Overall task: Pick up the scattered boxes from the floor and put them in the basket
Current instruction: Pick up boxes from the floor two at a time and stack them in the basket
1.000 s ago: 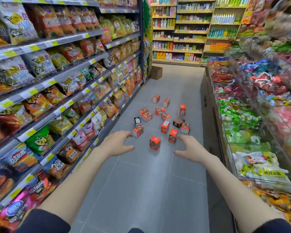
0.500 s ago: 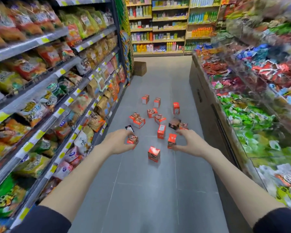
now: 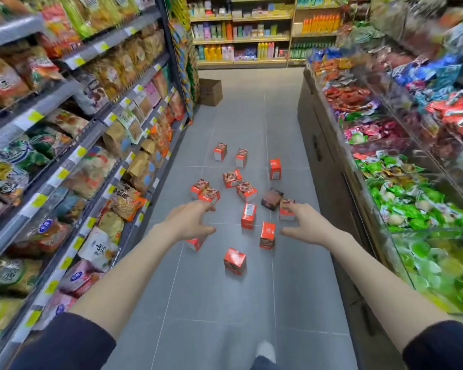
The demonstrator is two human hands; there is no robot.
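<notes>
Boxes (image 3: 235, 261) dot the floor (image 3: 211, 303) between shelf (image 3: 134, 166) and counter (image 3: 329, 161); left hand (image 3: 190, 222) and right hand (image 3: 305, 225) spread, empty.

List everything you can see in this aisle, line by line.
Red boxes: about twelve, red, scattered on the floor mid-aisle.
Dark box: one, brown, among the red ones.
Carton: one, brown, on the floor, far left.
Snack bags: many, mixed colours, left shelves.
Sweets: many, green, red, blue, right side.
Bottles: many, mixed, far end.
Shoe: one, pale, bottom edge.
Left hand: bare, open, reaching toward the boxes.
Right hand: bare, open, fingers in front of a box.
</notes>
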